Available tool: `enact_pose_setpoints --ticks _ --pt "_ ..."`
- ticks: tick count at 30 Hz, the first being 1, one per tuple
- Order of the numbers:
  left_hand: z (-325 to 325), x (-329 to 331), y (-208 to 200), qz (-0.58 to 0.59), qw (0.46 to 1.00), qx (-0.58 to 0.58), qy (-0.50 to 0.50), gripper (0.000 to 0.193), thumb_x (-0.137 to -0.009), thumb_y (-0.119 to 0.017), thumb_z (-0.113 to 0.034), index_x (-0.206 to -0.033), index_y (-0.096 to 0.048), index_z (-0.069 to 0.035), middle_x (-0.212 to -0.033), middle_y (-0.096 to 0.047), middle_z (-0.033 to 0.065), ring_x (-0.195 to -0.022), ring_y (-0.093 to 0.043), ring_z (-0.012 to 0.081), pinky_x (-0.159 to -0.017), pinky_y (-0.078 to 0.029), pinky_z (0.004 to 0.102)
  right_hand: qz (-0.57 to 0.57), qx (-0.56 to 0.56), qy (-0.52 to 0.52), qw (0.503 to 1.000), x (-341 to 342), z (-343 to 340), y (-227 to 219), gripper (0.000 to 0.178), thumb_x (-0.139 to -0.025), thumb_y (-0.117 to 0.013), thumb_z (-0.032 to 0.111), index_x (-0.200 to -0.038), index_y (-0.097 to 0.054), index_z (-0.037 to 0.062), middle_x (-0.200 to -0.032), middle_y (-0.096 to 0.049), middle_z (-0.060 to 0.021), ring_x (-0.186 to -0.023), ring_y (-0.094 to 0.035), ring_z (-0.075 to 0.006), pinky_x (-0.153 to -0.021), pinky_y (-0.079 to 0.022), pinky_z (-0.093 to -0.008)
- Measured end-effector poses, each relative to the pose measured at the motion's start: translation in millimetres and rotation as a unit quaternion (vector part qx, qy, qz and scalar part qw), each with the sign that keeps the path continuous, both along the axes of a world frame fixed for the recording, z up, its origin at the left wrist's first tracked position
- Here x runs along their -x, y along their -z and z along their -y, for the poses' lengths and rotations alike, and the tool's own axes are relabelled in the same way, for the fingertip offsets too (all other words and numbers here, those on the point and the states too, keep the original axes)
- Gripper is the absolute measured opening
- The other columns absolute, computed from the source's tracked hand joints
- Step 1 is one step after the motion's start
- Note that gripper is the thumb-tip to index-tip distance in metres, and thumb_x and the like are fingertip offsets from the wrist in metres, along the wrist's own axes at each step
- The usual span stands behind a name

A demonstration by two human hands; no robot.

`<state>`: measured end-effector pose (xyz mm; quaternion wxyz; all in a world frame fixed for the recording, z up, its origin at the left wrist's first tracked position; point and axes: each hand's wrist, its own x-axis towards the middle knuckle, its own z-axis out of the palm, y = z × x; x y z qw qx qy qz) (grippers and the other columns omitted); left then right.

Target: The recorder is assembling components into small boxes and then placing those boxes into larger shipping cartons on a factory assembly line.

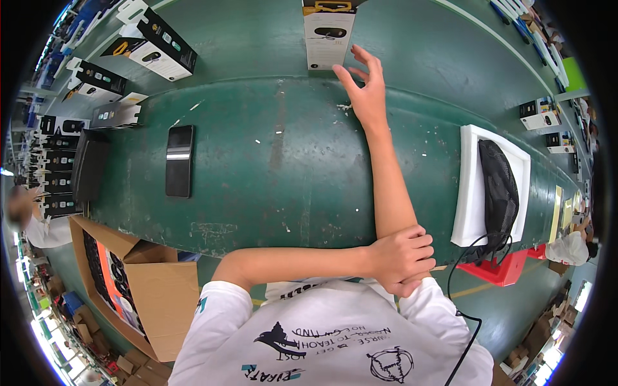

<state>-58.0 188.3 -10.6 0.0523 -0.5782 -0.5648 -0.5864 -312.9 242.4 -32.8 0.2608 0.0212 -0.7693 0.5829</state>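
Observation:
My right arm reaches forward over the green table. My right hand is open, thumb and fingers apart, with nothing held. It is nearest to an upright white and black product box with a picture of a dark oval device; the fingertips are beside its lower right corner, and I cannot tell whether they touch. My left arm crosses in front of my body, and my left hand is wrapped round my right forearm near the elbow.
A black phone lies left. At right, a white foam tray holds a black device with a cable, above a red bin. Product boxes stand far left; an open carton is near left. Other people work at both sides.

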Motion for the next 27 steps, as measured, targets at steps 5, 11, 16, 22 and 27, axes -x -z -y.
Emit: enact_pose_setpoints --ticks 5,11,16,22,27 --pt "2.7 0.4 -1.7 0.002 1.0 0.001 0.0 0.033 -0.072 -0.058 -0.034 -0.083 -0.059 -0.003 -0.08 -0.049 0.0126 -0.078 -0.05 0.0331 -0.083 -0.048 0.0483 0.012 -0.013 0.009 1.0 -0.6 1.4 1.1 0.067 -0.096 -0.086 0.03 -0.151 -0.06 0.002 -0.152 -0.056 -0.0141 -0.141 -0.055 -0.0278 -0.111 -0.055 -0.0419" --pt "1.0 0.1 0.4 -0.001 1.0 0.002 -0.003 0.033 -0.072 -0.059 -0.035 -0.083 -0.058 -0.004 -0.08 -0.049 0.0125 -0.079 -0.051 0.0331 -0.083 -0.048 0.0482 0.006 -0.006 0.005 1.0 0.9 0.1 1.5 0.069 -0.094 -0.087 0.031 -0.15 -0.059 0.0008 -0.149 -0.057 -0.0148 -0.14 -0.054 -0.0291 -0.111 -0.055 -0.0417" --pt "0.3 -1.3 -0.5 0.001 1.0 0.003 0.001 0.033 -0.073 -0.059 -0.035 -0.084 -0.059 -0.004 -0.08 -0.05 0.0124 -0.078 -0.051 0.0332 -0.082 -0.048 0.0479 0.006 0.015 0.013 1.0 0.3 -0.7 2.1 0.072 -0.093 -0.089 0.032 -0.15 -0.059 0.0009 -0.148 -0.057 -0.0155 -0.14 -0.053 -0.03 -0.112 -0.053 -0.0433" --pt "0.3 -0.4 -0.4 0.0 1.0 0.005 0.0 0.034 -0.073 -0.058 -0.035 -0.085 -0.061 -0.003 -0.081 -0.05 0.0126 -0.079 -0.051 0.0334 -0.083 -0.049 0.0483 -0.002 -0.056 0.062 0.996 -1.0 1.6 2.6 0.078 -0.091 -0.09 0.033 -0.151 -0.054 -0.0003 -0.148 -0.057 -0.0163 -0.138 -0.051 -0.0314 -0.112 -0.048 -0.0442" --pt "1.5 -1.4 1.2 0.001 1.0 0.013 -0.001 0.035 -0.073 -0.058 -0.036 -0.085 -0.061 -0.003 -0.081 -0.05 0.0127 -0.079 -0.051 0.0335 -0.084 -0.049 0.0486 0.0 -0.025 0.048 0.999 0.0 3.5 2.5 0.077 -0.091 -0.09 0.033 -0.15 -0.053 -0.0006 -0.146 -0.054 -0.0173 -0.136 -0.052 -0.0311 -0.111 -0.049 -0.0431"
